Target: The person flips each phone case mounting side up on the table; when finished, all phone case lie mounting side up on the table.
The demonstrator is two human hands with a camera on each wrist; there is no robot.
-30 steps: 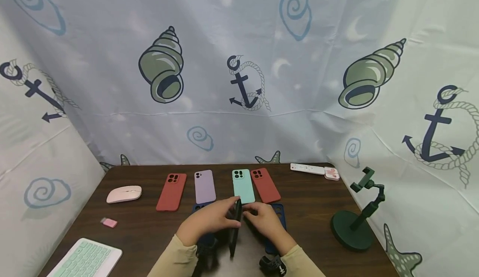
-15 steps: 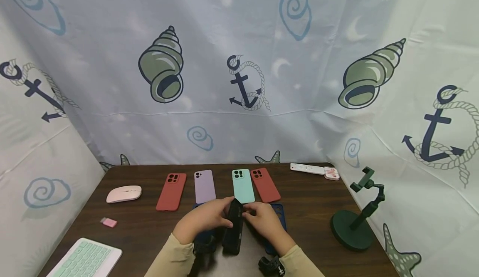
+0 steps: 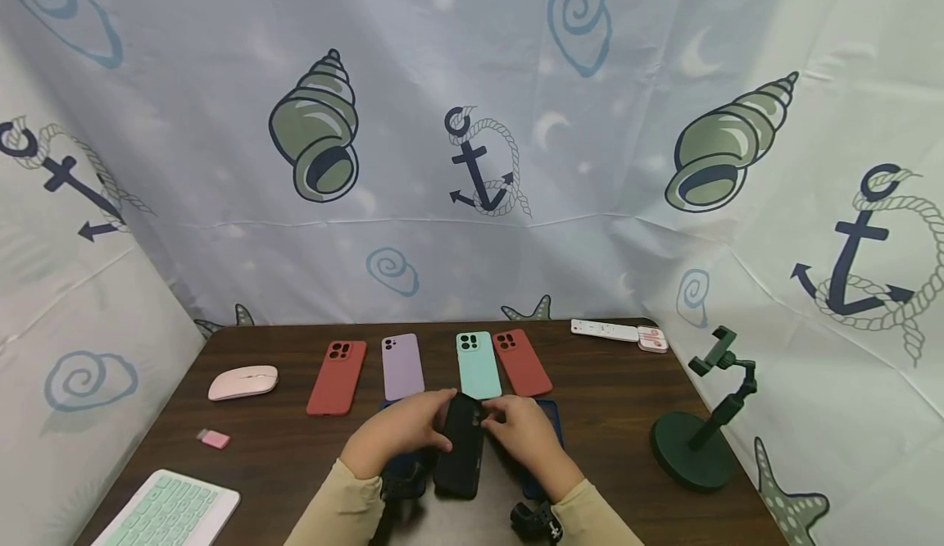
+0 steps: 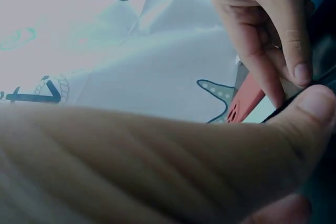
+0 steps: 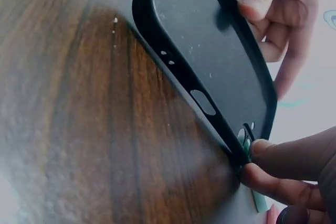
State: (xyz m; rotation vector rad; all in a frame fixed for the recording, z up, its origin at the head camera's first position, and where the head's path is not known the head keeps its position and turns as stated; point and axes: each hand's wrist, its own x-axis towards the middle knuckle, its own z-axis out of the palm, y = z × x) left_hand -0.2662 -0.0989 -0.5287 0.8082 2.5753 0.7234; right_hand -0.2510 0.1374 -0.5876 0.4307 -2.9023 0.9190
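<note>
Beige long sleeves (image 3: 335,505), black wrist-worn camera (image 3: 537,521)

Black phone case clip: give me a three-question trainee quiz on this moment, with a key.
1. True or false: both hands hold the black phone case.
2. Which case lies directly left of the mint green case? A red, B lilac, C navy.
3. Fill in: the pink mouse sits at the table's ___ side.

Key:
1. True; the left hand and right hand grip its edges.
2. B, the lilac case.
3. Left.
</note>
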